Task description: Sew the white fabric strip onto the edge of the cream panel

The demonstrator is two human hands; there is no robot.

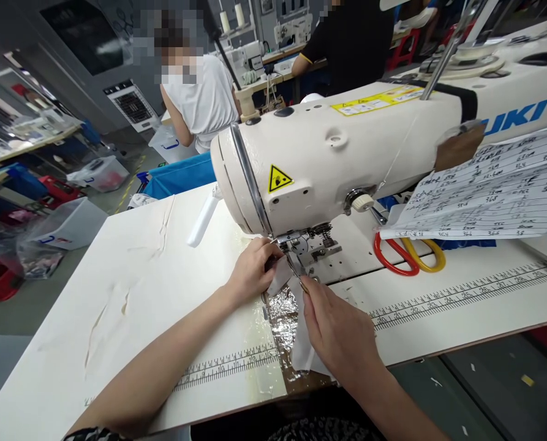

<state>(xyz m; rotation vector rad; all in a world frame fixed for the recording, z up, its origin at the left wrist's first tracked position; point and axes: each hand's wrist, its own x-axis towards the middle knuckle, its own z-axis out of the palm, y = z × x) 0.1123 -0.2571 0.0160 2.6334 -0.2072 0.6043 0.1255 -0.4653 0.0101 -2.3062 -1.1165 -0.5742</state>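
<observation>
A white sewing machine (301,165) stands across the table in front of me. My left hand (255,266) is closed beside the presser foot, its fingers pinching a thin white cloth (302,346). My right hand (340,324) grips slim metal tweezers (295,264) that point up toward the needle area. Part of the cloth hangs down between both hands over a shiny taped strip (283,315). The needle and the tweezers' tips are partly hidden by my fingers and the machine parts.
Red-handled scissors (396,260) and a yellow handle (432,254) lie right of the machine under a handwritten sheet (494,190). Rulers (438,300) are printed along the table (163,312). Beyond sit a person in white (202,101) and another in black (358,49).
</observation>
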